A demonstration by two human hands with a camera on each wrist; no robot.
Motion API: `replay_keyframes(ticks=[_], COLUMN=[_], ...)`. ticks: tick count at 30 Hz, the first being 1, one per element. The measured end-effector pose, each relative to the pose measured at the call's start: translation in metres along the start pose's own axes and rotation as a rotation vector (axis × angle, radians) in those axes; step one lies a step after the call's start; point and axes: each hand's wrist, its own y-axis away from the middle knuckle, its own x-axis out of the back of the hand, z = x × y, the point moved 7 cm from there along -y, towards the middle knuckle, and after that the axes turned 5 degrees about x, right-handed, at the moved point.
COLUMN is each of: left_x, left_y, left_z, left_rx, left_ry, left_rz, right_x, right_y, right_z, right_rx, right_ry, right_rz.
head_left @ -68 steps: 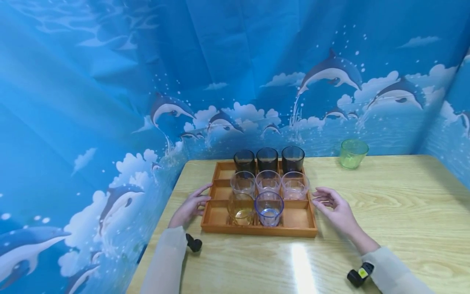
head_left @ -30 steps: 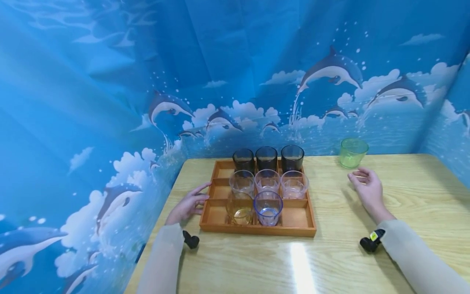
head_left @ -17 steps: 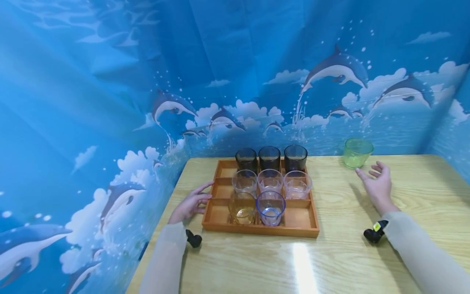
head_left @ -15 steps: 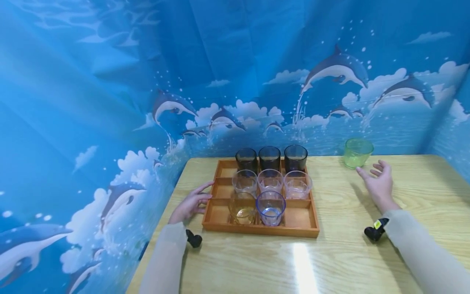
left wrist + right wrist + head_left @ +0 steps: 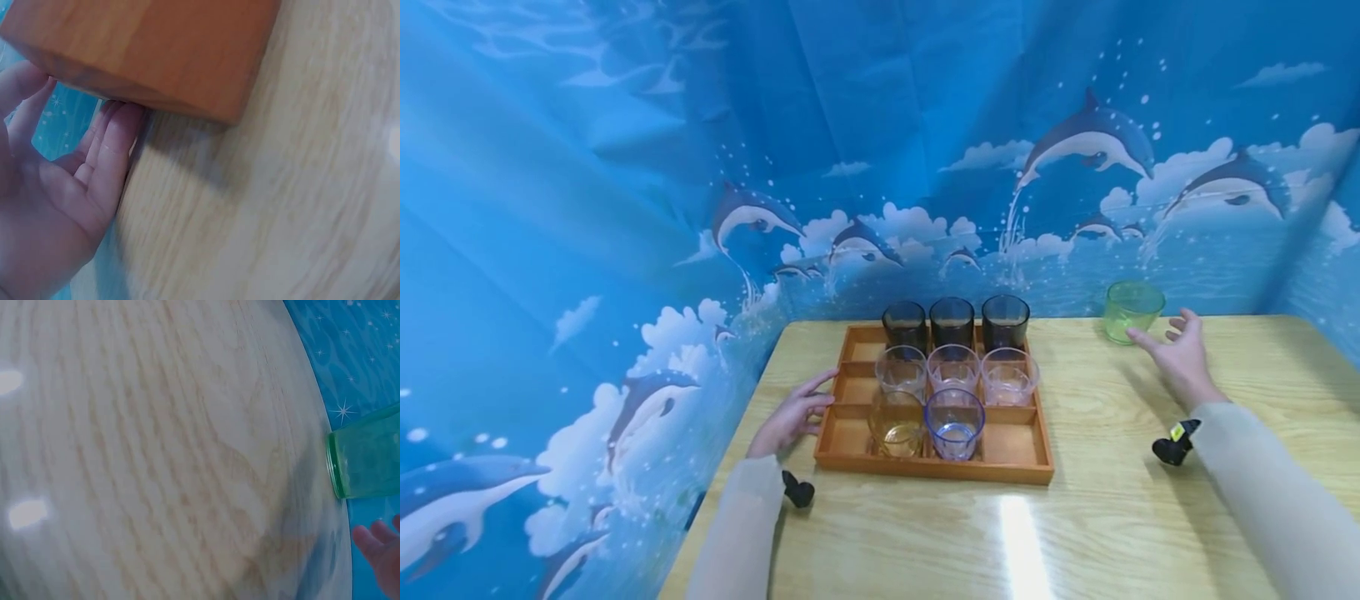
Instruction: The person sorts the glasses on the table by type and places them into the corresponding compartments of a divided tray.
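A green see-through cup (image 5: pixel 1133 312) stands upright at the back right of the table. My right hand (image 5: pixel 1183 358) is spread beside it, thumb overlapping the cup's lower front and fingers at its right side. In the right wrist view, fingertips (image 5: pixel 375 537) show just by the green cup (image 5: pixel 369 456). My left hand (image 5: pixel 786 423) rests its fingertips against the left side of a wooden tray (image 5: pixel 932 469). The left wrist view shows its relaxed fingers (image 5: pixel 115 140) at the wooden wall (image 5: pixel 156 56). The tray holds dark cups (image 5: pixel 952 323), clear pinkish cups (image 5: pixel 953 367), an amber cup (image 5: pixel 897 425) and a blue-rimmed cup (image 5: pixel 955 425).
The light wood table (image 5: pixel 1105 533) runs back to a blue curtain (image 5: pixel 880 167) printed with dolphins, which also hangs at the left and right. Low dividers split the tray into compartments. A black wrist device (image 5: pixel 1172 446) sits below the right sleeve.
My right hand has moved from the tray's right side over to the back right, up to the green cup, its fingers spreading. The left hand has stayed at the tray.
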Motion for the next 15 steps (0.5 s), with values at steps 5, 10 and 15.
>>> replay_keyframes(ticks=[5, 10, 15], left_x=[0.001, 0.001, -0.006], left_y=[0.001, 0.001, 0.011], left_z=[-0.001, -0.002, 0.009], left_rx=[-0.006, -0.008, 0.003], left_ry=[0.0, 0.005, 0.014], left_rz=[0.002, 0.021, -0.031], right_x=[-0.004, -0.007, -0.01], right_y=[-0.006, -0.01, -0.013], right_z=[-0.004, -0.01, -0.011], right_rx=[0.008, 0.011, 0.007], right_ry=[0.025, 0.036, 0.042], right_rz=[0.0, -0.007, -0.018])
